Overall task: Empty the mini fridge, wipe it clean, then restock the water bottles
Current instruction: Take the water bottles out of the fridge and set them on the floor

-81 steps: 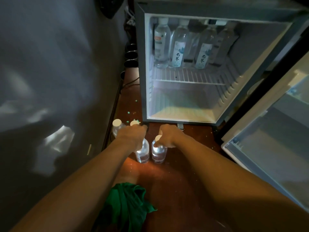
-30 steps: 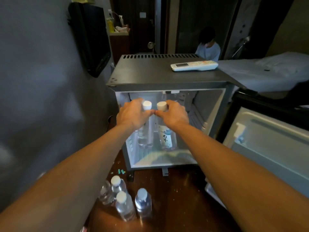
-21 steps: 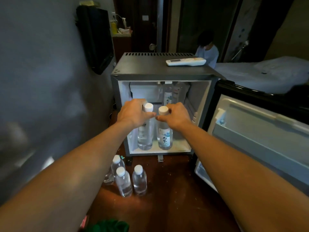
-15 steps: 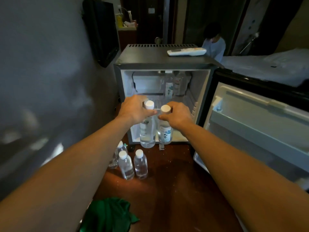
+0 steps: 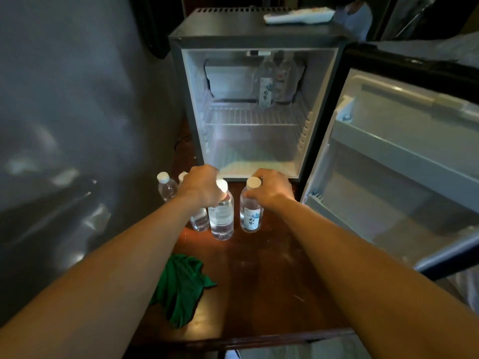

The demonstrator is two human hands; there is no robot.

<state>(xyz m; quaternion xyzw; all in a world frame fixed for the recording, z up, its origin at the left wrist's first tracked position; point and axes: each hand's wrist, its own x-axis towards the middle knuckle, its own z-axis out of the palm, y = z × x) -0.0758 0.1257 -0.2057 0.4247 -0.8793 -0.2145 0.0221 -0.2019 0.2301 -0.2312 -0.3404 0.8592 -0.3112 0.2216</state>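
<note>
Head view: emptying part done; left hand (image 5: 201, 187) grips one bottle (image 5: 221, 218), right hand (image 5: 272, 189) grips another bottle (image 5: 251, 216) at the counter (image 5: 259, 281); two bottles (image 5: 267, 89) left in the fridge (image 5: 259, 35); wiping, restocking pending.

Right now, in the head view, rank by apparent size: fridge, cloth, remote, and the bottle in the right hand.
1. Fridge, largest.
2. Cloth.
3. Bottle in the right hand and remote: they look about alike, and the remote lies farther away, so unranked.

bottle (image 5: 199, 222) top hidden under left hand (image 5: 201, 187), remote (image 5: 298, 16) blurred
</note>
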